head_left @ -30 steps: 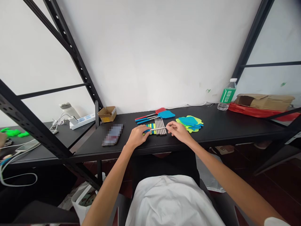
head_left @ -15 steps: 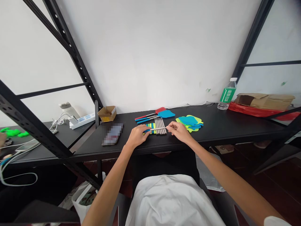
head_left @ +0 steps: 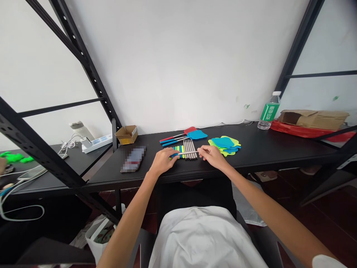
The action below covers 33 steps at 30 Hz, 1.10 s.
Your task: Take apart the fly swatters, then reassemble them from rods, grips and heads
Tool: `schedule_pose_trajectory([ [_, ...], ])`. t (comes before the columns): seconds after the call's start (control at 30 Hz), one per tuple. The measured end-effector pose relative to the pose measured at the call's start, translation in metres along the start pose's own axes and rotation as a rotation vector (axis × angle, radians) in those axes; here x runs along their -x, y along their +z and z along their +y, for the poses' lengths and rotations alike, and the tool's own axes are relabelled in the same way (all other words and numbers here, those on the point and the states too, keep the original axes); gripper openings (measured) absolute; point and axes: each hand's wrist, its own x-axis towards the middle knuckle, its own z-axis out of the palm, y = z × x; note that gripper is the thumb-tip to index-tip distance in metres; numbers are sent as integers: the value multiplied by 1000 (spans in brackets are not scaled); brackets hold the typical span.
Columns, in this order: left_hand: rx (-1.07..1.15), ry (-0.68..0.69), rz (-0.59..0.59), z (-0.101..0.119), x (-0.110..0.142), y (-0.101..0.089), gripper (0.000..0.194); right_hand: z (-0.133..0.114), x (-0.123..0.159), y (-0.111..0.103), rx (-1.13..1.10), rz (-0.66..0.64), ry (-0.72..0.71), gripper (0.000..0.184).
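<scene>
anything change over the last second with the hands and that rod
Nothing visibly changed. The left hand still grips the blue-handled end of the thin metal rod, and the right hand still pinches its other end, held crosswise over the row of rods on the black table.

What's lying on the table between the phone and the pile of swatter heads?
Head view: the row of handles, with the left hand and right hand holding one rod.

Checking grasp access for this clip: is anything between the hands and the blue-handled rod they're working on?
Nothing visible. The left hand grips the rod at its blue handle, the right hand pinches the metal end, above the row of rods.
</scene>
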Motion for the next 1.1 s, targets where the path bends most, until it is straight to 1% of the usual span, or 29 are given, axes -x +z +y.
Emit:
schedule_pose_trajectory([
  [0.1,1,2,-2,1,0,0,23,0,0,0,42,-2,3,49],
  [0.2,5,-1,-2,0,1,0,24,-1,0,1,26,-4,12,50],
  [0.37,-11,-29,6,-3,1,1,27,1,0,2,-51,17,25,33],
  [0.47,-20,-42,1,-3,0,2,28,5,-1,3,-89,47,38,29],
  [0.57,-17,-49,1,-3,0,1,27,6,-1,3,-106,46,27,27],
  [0.77,-20,-42,-4,-3,1,0,27,4,0,1,-40,41,-13,25],
  [0.97,-28,-43,6,-3,1,1,27,5,1,3,-18,46,-22,26],
  [1.1,-51,-49,5,-3,1,2,27,4,1,2,60,41,-34,26],
])
